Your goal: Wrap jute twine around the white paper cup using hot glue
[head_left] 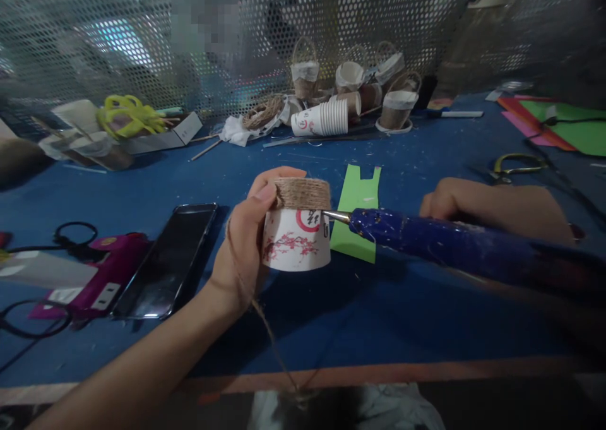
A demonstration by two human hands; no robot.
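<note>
A white paper cup (296,244) with a red blossom print is held upside down by my left hand (246,228), its fingers round the far side and the thumb on the twine. Brown twine (303,194) is wound round the cup's upper part, and a loose strand hangs from my left hand past the table's front edge. My right hand (492,209) is closed around a dark blue glue gun (426,237). The metal nozzle touches or nearly touches the cup just under the wound twine. Behind the nozzle lies a green paper piece (357,212).
A black phone (173,259) and magenta power strip (118,262) lie left. Stacked cups (326,119), twine-wrapped baskets (398,108) and a yellow bundle (127,117) stand at the back. Pliers (518,165) and coloured sheets (563,124) lie right, near a black cable.
</note>
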